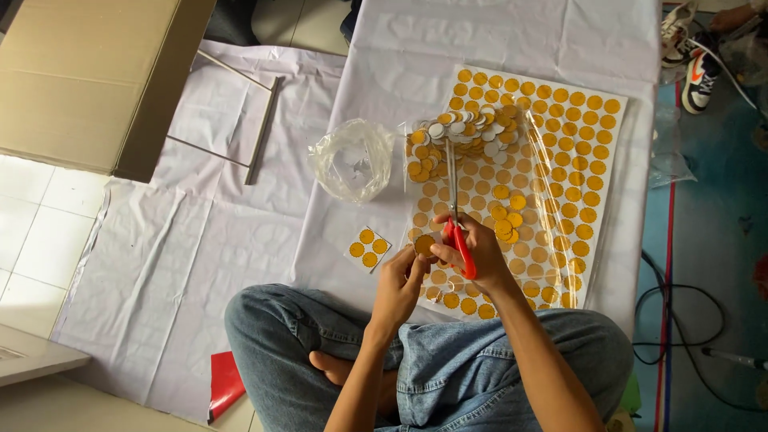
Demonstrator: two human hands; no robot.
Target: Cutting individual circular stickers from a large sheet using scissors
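Observation:
My right hand (478, 250) grips a pair of red-handled scissors (455, 210), blades pointing away from me over a big sheet of round yellow stickers (572, 152). My left hand (400, 278) pinches a single round yellow sticker (425, 244) right at the base of the blades. A heap of cut-out yellow and white stickers (460, 132) lies at the sheet's far left part. A small square piece with four yellow stickers (367, 248) rests on the white cloth to the left of my left hand.
A crumpled clear plastic bag (352, 158) sits left of the sheet. A cardboard box (88, 80) stands far left on white cloth (192, 240). My crossed legs in jeans (448, 368) are below. Shoes (696, 72) and black cables (680, 320) lie on the right.

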